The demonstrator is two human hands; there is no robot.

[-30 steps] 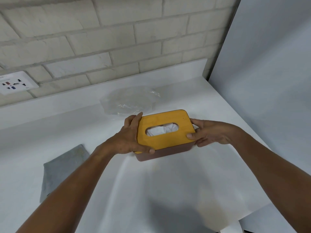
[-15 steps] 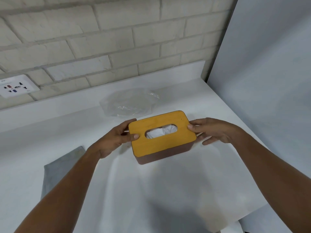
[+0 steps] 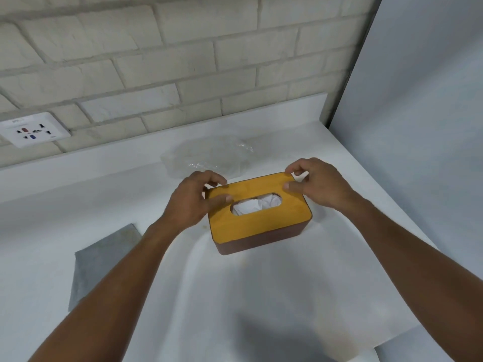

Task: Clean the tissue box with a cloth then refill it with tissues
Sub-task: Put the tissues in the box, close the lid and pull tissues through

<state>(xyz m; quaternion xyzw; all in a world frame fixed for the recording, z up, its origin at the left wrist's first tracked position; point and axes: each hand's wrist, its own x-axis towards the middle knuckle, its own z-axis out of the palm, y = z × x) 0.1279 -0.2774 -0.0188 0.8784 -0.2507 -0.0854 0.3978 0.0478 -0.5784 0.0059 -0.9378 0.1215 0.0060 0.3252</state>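
- The white counter carries everything. A white paper sheet lies on it, directly under the tissue box and spreading out on the box's near side.
- The grey cloth lies flat, well to the left of the tissue box and nearer the person. No hand touches it, so wiping looks done or set aside.
- A crumpled clear plastic wrapper sits just behind the tissue box, towards the wall. It is probably the empty packaging of the refill.
- The tissue box stands upright on the sheet, its brown base below and its yellow lid on top. The step in hand seems to be seating that lid. To do it well, press evenly at both ends so the lid drops level, check that the rim sits flush all round, and keep the base from sliding on the loose paper.
- The left hand is clamped on the lid's far left corner, with its thumb flat on top and its fingers curled over the back edge.
- The right hand pinches the far right corner the same way, thumb on top and fingers bent behind.
- White tissues show through the oval slot in the middle of the lid. They are crumpled and lie below its surface, so one ought to be drawn up once the lid is set.
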